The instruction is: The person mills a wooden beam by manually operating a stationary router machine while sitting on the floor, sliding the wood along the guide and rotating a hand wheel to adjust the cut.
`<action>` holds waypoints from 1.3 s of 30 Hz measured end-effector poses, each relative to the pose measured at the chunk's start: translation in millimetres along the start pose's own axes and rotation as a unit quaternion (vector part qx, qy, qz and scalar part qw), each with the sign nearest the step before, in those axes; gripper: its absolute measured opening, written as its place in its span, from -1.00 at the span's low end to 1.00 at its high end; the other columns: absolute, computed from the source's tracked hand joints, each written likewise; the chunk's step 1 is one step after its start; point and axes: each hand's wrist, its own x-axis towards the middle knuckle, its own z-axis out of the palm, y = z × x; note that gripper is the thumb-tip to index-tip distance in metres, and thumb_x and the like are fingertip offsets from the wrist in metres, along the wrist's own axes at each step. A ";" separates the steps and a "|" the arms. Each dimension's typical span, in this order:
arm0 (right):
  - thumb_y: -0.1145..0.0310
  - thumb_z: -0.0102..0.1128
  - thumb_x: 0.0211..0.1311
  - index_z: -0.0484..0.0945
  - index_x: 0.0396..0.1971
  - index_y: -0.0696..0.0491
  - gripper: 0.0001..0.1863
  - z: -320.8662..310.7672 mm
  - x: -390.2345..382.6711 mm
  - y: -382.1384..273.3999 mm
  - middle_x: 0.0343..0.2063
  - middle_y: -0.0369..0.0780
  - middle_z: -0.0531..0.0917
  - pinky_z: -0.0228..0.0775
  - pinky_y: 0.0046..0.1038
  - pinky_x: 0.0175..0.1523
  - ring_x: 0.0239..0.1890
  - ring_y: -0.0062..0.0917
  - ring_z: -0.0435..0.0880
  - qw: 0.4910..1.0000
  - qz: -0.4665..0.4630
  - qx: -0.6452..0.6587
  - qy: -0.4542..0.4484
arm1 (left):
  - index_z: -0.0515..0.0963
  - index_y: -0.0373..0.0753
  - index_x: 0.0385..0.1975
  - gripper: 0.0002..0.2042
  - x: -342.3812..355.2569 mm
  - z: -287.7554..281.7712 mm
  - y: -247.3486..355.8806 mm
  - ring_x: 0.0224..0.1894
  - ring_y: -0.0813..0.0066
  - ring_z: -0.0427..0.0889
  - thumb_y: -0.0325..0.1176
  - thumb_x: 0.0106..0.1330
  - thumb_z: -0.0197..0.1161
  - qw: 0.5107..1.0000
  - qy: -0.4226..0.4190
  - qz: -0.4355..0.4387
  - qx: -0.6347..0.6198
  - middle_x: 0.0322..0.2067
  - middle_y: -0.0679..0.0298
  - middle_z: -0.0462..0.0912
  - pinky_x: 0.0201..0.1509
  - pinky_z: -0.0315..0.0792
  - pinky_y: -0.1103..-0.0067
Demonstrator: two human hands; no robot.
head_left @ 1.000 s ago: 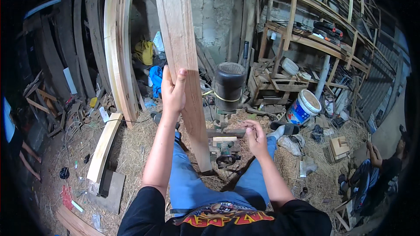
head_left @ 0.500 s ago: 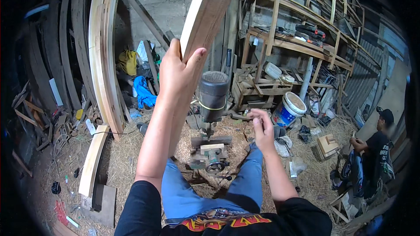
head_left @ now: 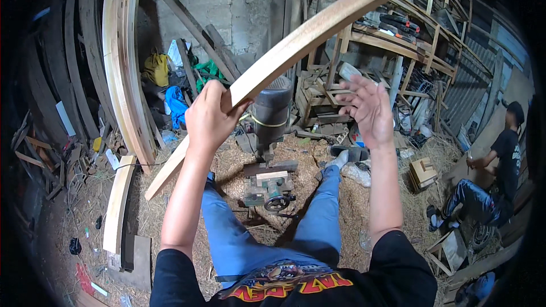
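My left hand (head_left: 206, 119) is closed around a long, pale wooden plank (head_left: 318, 37). The plank slants from the lower left, by my left forearm, up to the far right. My right hand (head_left: 371, 115) is raised beneath the plank's upper part, apart from it, with fingers spread and nothing in them. Between my legs stands a machine with a dark cylindrical motor (head_left: 271, 115), partly behind the plank. Below the motor, a small pale wood block (head_left: 272, 175) sits at a green vise with a round handwheel (head_left: 277, 202).
Long boards (head_left: 122, 68) lean against the wall at left, and a short curved plank (head_left: 118, 204) lies near them. A seated person (head_left: 495, 165) is at the right, beyond a small stack of wood blocks (head_left: 422, 174). Wooden frames (head_left: 392, 45) stand at the back right. Shavings cover the floor.
The plank has swung from nearly upright to a slant toward the upper right, still in my left hand. My right hand has risen, moved right and opened.
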 end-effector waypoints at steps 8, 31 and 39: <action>-0.25 -0.15 0.57 0.14 0.48 0.16 -0.17 25.8 6.0 -5.4 0.32 0.13 0.46 0.57 -0.03 0.25 0.29 0.03 0.56 0.992 0.070 0.106 -0.026 | 0.33 -0.23 -0.44 -0.51 -45.1 -14.1 -28.6 -0.37 0.03 0.54 -0.20 -0.03 0.62 1.000 -0.013 0.015 0.004 -0.48 0.14 0.43 -0.34 0.43 0.25; -0.04 0.28 0.45 0.43 0.19 0.22 -0.36 84.9 -41.3 114.7 0.13 -0.01 0.62 0.49 -0.06 0.37 0.23 -0.19 0.63 0.958 0.213 0.165 0.099 | 0.35 -0.20 -0.43 -0.60 -97.5 -50.5 -81.3 -0.32 0.12 0.47 -0.33 -0.27 0.41 0.977 -0.123 0.167 0.043 -0.39 0.19 0.42 -0.28 0.35 0.29; 0.21 0.32 0.38 0.45 0.13 0.12 -0.55 96.4 -53.3 144.8 0.10 -0.13 0.59 0.50 -0.11 0.34 0.21 -0.34 0.60 0.901 0.223 0.265 0.262 | 0.52 -0.19 -0.28 -0.54 -106.5 -37.3 -75.9 -0.26 0.12 0.51 -0.37 -0.32 0.42 0.973 -0.145 0.176 0.041 -0.34 0.19 0.49 -0.15 0.34 0.28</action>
